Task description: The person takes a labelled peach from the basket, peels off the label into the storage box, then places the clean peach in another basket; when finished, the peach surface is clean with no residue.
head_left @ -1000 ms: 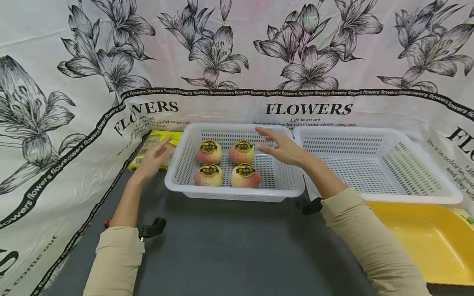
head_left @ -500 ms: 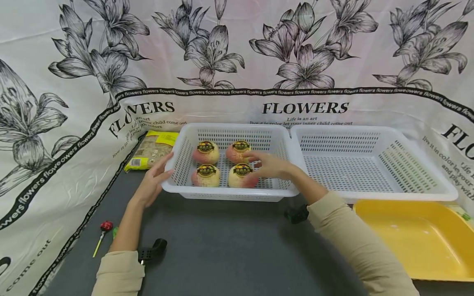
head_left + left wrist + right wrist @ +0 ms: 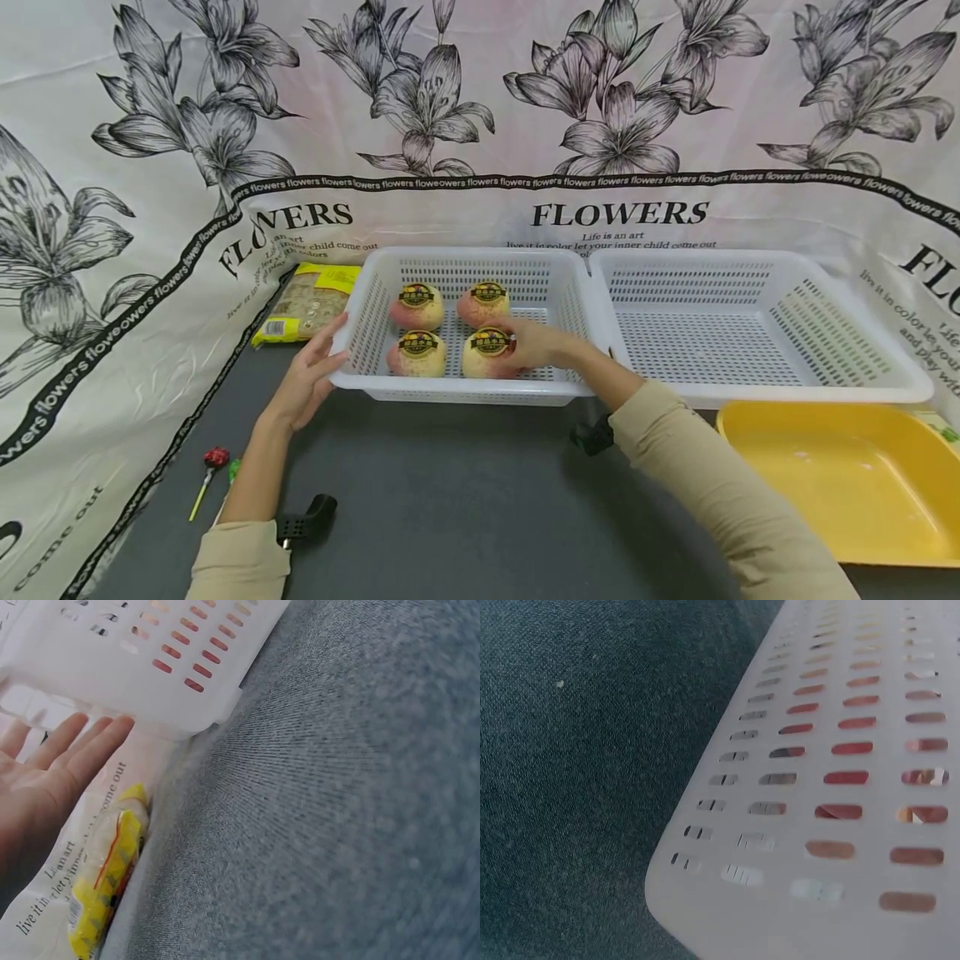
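1. Since a second ago the right hand (image 3: 534, 346) has dropped from above the left basket (image 3: 375, 385) down onto the front-right peach (image 3: 487, 354); the left hand (image 3: 307, 377) has left the yellow packet (image 3: 307, 304) and come to the basket's left front corner.
2. Right grip: fingers curl round that peach, which sits on the basket floor. Left grip: fingers straight, resting against the basket wall, holding nothing.
3. All four peaches lie in the left basket; the right basket (image 3: 862, 387) holds none. By my judgement the work is at its start, with every peach yet to be lifted.
4. The bench (image 3: 465, 500) is covered in dark grey cloth; a yellow tray (image 3: 900, 533) sits at right, a small red-tipped stick (image 3: 206, 479) at left.
5. A white sheet (image 3: 112, 250) printed with flowers walls the space.
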A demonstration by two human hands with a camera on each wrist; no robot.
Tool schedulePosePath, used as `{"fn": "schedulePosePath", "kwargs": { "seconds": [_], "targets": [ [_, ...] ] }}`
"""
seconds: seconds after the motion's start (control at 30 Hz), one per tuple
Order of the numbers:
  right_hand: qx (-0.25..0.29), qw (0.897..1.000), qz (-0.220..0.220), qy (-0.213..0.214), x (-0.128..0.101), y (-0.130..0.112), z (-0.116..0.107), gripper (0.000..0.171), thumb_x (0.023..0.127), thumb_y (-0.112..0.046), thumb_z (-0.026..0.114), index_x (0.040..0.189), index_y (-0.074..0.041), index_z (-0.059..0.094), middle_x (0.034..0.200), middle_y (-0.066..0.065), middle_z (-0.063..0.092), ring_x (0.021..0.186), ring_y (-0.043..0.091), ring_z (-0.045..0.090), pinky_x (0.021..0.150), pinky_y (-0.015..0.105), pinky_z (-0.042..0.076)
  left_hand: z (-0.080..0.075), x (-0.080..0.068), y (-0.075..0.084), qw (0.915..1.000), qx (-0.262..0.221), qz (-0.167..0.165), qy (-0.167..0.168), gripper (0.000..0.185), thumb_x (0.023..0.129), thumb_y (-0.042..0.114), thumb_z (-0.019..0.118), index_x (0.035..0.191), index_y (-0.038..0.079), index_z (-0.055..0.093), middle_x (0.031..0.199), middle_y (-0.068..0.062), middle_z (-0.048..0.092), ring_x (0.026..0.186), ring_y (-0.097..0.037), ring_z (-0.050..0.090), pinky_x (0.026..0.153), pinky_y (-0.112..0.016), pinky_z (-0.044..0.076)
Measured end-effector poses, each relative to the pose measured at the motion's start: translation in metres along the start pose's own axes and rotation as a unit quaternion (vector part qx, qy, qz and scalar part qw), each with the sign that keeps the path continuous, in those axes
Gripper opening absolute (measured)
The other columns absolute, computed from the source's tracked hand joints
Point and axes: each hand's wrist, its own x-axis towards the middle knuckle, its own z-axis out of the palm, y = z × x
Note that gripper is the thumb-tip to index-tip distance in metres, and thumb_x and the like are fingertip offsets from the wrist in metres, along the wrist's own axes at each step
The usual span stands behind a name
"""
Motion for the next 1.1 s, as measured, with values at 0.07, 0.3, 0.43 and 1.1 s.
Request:
{"fn": "schedulePosePath", "kwargs": {
  "seconds": [0.07,0.3,0.43,1.1],
  "targets": [
    [-0.013,1.000,-0.004,0.005,0.001,0.000,0.001,0.074,0.084,-0.013,0.074,0.147,-0.013,0.035,0.129,0.015,0.048,0.095,0.021,0.055,0.073,0.034,0.049,0.000,0.001,0.000,1.0000,-0.003,-0.001,-0.001,0.061,0.101,0.008,0.044,0.154,0.013,0.014,0.156,-0.016,0.008,0.129,-0.026,0.031,0.087,-0.026,0.045],
    [-0.038,0.999,-0.003,0.034,0.003,-0.001,-0.001,0.071,0.082,-0.016,0.077,0.144,-0.012,0.041,0.135,0.014,0.046,0.113,0.024,0.047,0.088,0.036,0.043,0.000,0.001,0.000,0.9999,-0.014,-0.002,0.003,0.062,0.100,0.008,0.044,0.154,0.011,0.013,0.154,-0.022,0.012,0.128,-0.027,0.034,0.087,-0.025,0.046],
    [0.010,0.999,-0.011,0.050,-0.001,0.000,-0.006,0.075,0.080,-0.014,0.078,0.144,-0.009,0.039,0.137,0.017,0.044,0.119,0.026,0.044,0.093,0.037,0.041,-0.001,0.001,-0.001,0.9997,-0.021,-0.007,0.006,0.063,0.100,0.008,0.045,0.154,0.012,0.013,0.154,-0.022,0.013,0.127,-0.024,0.036,0.086,-0.025,0.046],
    [0.076,0.984,-0.144,0.066,-0.095,-0.059,-0.024,0.078,0.070,-0.014,0.087,0.137,-0.015,0.048,0.128,0.004,0.050,0.114,0.026,0.051,0.088,0.042,0.046,-0.002,0.000,-0.002,0.9991,-0.042,0.007,0.000,0.061,0.100,0.007,0.045,0.154,0.013,0.017,0.146,-0.016,0.028,0.119,-0.018,0.047,0.085,-0.026,0.048]
  ]
}}
